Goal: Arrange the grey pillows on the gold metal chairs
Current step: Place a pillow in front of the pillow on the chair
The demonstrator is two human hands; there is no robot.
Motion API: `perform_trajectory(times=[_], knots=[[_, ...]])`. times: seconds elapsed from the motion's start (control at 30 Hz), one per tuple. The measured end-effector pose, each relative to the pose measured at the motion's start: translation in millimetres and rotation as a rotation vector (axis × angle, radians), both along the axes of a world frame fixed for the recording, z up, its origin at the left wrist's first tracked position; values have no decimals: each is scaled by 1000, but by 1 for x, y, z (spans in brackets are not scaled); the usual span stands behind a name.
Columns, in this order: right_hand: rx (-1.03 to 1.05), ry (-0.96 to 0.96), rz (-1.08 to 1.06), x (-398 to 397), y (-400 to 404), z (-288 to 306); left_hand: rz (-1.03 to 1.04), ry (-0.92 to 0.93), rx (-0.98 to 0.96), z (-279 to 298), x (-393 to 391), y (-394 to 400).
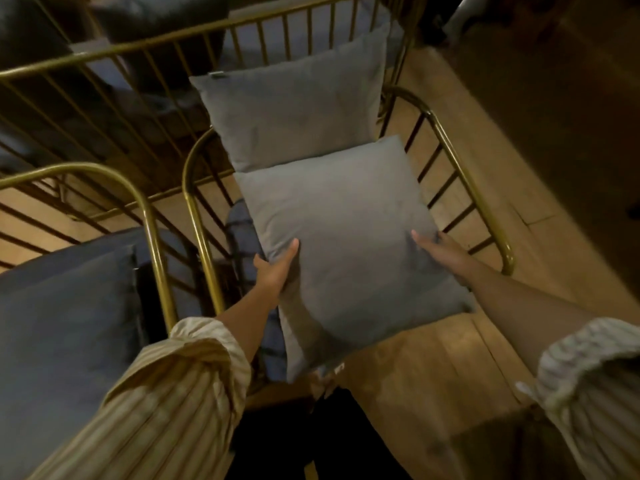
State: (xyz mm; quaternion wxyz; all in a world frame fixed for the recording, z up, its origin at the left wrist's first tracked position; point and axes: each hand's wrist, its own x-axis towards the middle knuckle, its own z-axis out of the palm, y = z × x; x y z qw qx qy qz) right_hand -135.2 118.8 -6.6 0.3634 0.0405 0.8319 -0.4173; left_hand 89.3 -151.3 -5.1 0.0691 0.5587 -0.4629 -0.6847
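I hold a grey pillow flat over the seat of a gold metal chair in the middle of the view. My left hand grips its left edge, thumb on top. My right hand grips its right edge. A second grey pillow leans upright against the chair's barred back, just beyond the held one. The chair's dark seat cushion shows at the left under the held pillow.
Another gold metal chair stands at the left, with a dark grey pillow on it. A gold barred rail runs behind both. Wooden floor lies to the right and below.
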Motion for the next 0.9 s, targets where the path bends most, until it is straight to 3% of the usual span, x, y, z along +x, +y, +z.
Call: perform_trajectory(times=[0.17, 0.27, 0.4, 0.6, 0.73, 0.9], knots=[[-79, -90, -113, 13, -13, 35, 115, -13, 142, -5, -8, -3], [-64, -193, -178, 6, -5, 18, 174, -45, 106, 7, -8, -8], [33, -160, -217, 36, -17, 22, 172, -100, 6, 22, 3, -28], [-236, -230, -210, 85, -66, 38, 140, -12, -118, 71, 51, -80], [-418, -179, -219, 108, -128, 56, 282, -16, -238, 103, 107, -120], [-562, -133, -9, 149, -233, 90, 396, -12, -423, 141, 196, -179]])
